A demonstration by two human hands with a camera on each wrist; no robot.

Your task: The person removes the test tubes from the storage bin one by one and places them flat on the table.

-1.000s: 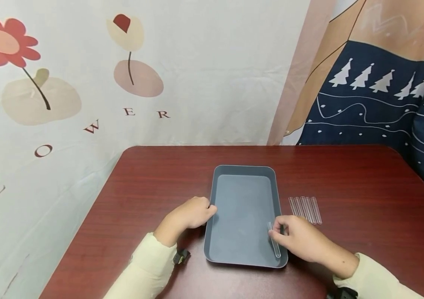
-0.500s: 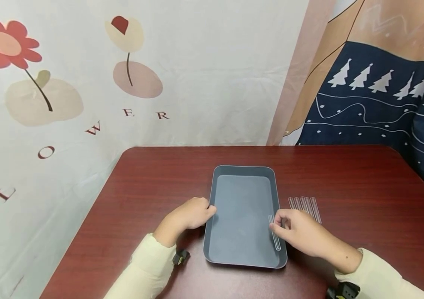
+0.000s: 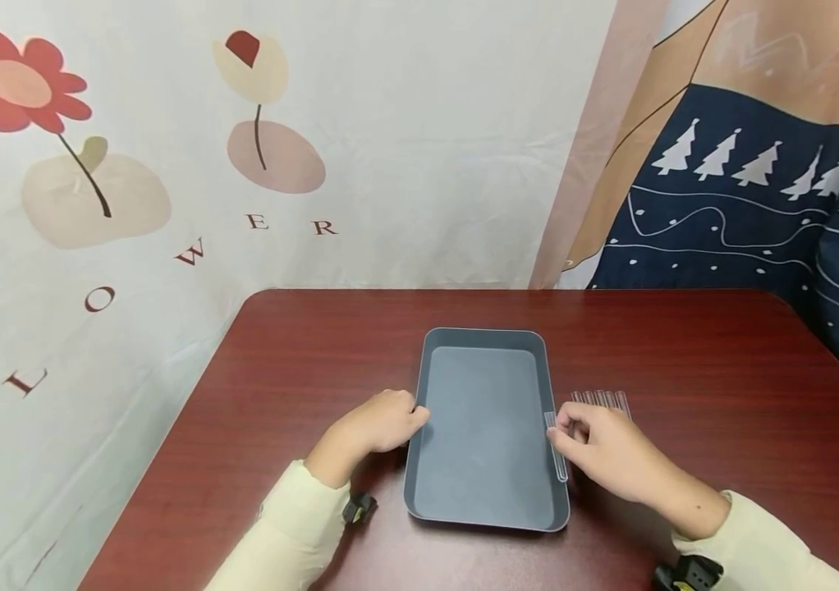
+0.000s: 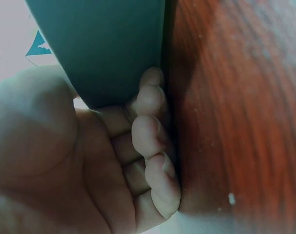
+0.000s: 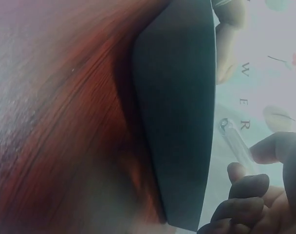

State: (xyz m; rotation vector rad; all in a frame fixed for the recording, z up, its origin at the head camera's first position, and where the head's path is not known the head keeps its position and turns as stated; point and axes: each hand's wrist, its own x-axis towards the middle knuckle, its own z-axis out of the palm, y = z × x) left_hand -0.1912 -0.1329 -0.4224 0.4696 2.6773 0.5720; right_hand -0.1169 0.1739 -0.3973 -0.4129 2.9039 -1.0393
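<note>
My left hand (image 3: 384, 420) grips the left rim of a grey rectangular tray (image 3: 486, 492), thumb over the edge. In the left wrist view its curled fingers (image 4: 150, 134) lie against the tray's outer wall (image 4: 104, 48), close to the table. At the tray's right rim, my right hand (image 3: 612, 451) pinches a clear test tube (image 3: 559, 460) between thumb and fingers. The tube slants, its rounded end pointing toward me, and overlaps the rim in the head view. The right wrist view shows that rounded end of the test tube (image 5: 233, 139) above the tray wall (image 5: 177, 112).
Several more clear tubes (image 3: 615, 400) lie side by side on the red-brown table (image 3: 722, 369), right of the tray and partly hidden behind my right hand. A printed curtain (image 3: 427, 148) hangs along the table's far edge.
My right hand has moved up and to the right with the test tube, from over the tray's inside to its right rim. The left hand and the tray have stayed put.
</note>
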